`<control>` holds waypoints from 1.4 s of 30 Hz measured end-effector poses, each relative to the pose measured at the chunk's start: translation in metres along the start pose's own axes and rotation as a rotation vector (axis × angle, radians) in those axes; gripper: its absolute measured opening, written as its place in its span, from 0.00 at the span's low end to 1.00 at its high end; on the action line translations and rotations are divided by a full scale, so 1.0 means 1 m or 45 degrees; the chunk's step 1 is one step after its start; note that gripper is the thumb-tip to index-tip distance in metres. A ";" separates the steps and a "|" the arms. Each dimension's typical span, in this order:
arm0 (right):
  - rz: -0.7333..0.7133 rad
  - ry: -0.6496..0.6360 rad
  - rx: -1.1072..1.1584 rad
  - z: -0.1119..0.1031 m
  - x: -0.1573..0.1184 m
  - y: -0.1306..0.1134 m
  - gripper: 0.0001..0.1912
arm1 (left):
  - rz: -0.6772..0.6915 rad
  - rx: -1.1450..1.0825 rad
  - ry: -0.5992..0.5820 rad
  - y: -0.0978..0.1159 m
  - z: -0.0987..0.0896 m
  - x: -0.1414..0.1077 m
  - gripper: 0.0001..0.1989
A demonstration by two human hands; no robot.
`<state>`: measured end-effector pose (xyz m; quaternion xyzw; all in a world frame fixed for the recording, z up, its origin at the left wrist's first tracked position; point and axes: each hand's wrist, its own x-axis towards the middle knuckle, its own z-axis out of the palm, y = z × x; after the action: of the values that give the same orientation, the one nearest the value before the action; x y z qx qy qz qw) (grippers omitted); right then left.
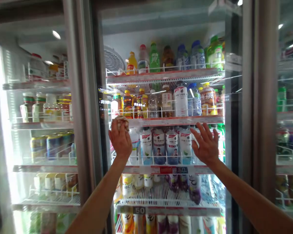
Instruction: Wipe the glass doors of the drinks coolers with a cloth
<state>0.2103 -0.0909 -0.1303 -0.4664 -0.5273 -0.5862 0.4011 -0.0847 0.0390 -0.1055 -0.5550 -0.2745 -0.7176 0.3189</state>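
Note:
A crumpled, light-coloured cloth [122, 122] is under the fingers of my left hand [120, 138], against the glass door [161, 19] of a lit drinks fridge. Raised to the right, my right hand [206, 143] has its fingers spread, holds nothing, and is at or near the same glass. Behind the glass, between the two hands, stand bottles with white labels [172, 144]. Whether the right palm touches the glass cannot be made out.
Metal door frames [81, 97] rise on the left and on the right [261, 97]. Bottle-filled shelves [166, 122] stand behind the middle door. Further fridge sections with cans [54, 146] and bottles flank it.

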 end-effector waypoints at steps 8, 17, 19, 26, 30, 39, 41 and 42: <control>0.003 0.000 0.030 0.001 -0.002 0.002 0.30 | 0.762 -0.216 -0.347 0.087 0.009 -0.059 0.20; -0.010 0.014 0.007 0.001 -0.001 0.000 0.31 | 0.005 -0.076 -0.070 0.041 0.023 0.027 0.19; -0.005 0.012 0.005 0.001 -0.001 0.000 0.30 | 0.145 -0.132 -0.134 0.069 0.027 0.010 0.20; -0.002 0.015 0.012 0.000 -0.001 0.000 0.29 | 0.875 -0.242 -0.347 0.103 0.015 -0.056 0.19; -0.005 0.011 0.017 0.000 -0.001 0.000 0.29 | 0.360 -0.033 -0.171 0.040 0.006 -0.020 0.21; -0.007 0.040 0.055 -0.001 -0.002 0.000 0.27 | 0.759 -0.215 -0.313 0.074 0.000 -0.070 0.17; -0.005 0.037 0.060 -0.001 -0.002 0.000 0.27 | 0.706 -0.192 -0.307 0.059 -0.004 -0.067 0.18; -0.005 0.032 0.058 -0.001 -0.002 0.000 0.27 | 0.606 -0.159 -0.272 0.045 -0.006 -0.061 0.20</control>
<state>0.2113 -0.0916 -0.1326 -0.4487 -0.5363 -0.5807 0.4169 -0.0432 0.0150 -0.1642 -0.6950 -0.1236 -0.5753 0.4132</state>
